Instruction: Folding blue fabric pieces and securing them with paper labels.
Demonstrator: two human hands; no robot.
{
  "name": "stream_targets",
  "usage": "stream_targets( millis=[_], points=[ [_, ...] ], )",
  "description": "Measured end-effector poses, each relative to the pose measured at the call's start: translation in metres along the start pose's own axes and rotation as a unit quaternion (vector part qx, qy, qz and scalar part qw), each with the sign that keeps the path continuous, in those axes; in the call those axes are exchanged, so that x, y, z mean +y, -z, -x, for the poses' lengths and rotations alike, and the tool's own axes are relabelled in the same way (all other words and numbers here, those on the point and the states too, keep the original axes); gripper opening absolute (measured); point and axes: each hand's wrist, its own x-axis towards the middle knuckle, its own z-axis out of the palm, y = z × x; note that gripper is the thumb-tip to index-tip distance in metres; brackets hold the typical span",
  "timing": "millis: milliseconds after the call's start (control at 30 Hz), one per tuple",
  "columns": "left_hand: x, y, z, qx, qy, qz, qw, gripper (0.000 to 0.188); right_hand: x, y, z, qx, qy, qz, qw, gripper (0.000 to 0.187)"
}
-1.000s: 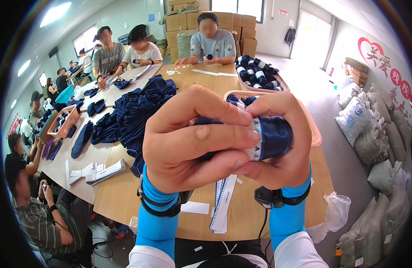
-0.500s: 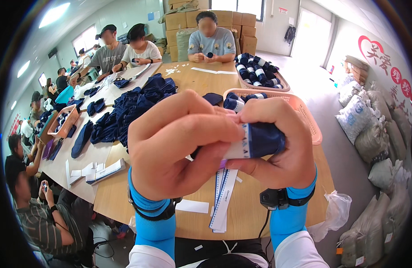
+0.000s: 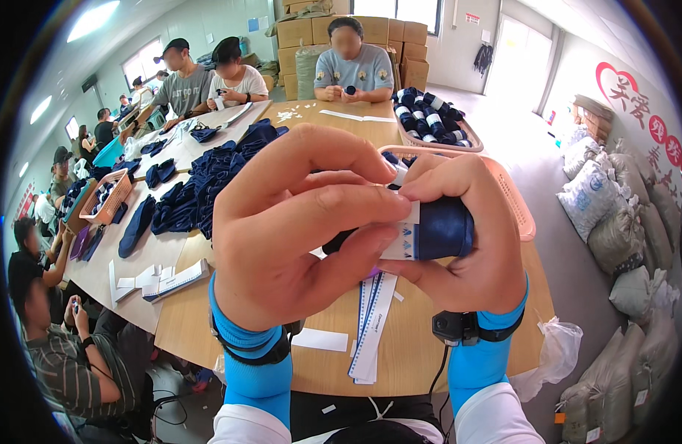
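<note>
In front of my chest, a rolled navy cloth bundle [image 3: 446,231] is wrapped in a white paper band [image 3: 406,235] with small blue prints. My right hand [image 3: 470,237] curls round the navy end, its fingertips on the band's upper edge. My left hand [image 3: 304,229] pinches the band from the other side, fingers bent and closed on it. Part of the roll is hidden behind the left fingers. Below the hands, a stack of long white paper strips with blue edging [image 3: 373,325] lies on the wooden table [image 3: 311,377].
Banded navy rolls fill a pink basket [image 3: 474,140]; another pink basket [image 3: 520,214] is partly behind my right hand. A heap of navy cloth pieces [image 3: 211,177] and more paper strips [image 3: 180,281] lie left. A person [image 3: 353,74] sits opposite; others work left. Sacks [image 3: 615,222] line the right.
My left fingers have shifted up along the band, and a pale flap of it now shows at their tips. More of the band's printed face is visible. The roll stays in both hands.
</note>
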Motion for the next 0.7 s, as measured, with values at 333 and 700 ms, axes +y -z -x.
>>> stream_targets(
  millis=[333,700],
  points=[
    [0.002,0.012,-0.002,-0.061,0.072,-0.014,0.995,0.024,0.004,-0.005,0.004,-0.02,-0.057,-0.035,0.998,0.061],
    [-0.003,0.01,0.001,-0.057,0.067,-0.042,0.995,0.022,0.006,-0.006,0.005,-0.037,-0.074,-0.007,0.997,0.06]
  ],
)
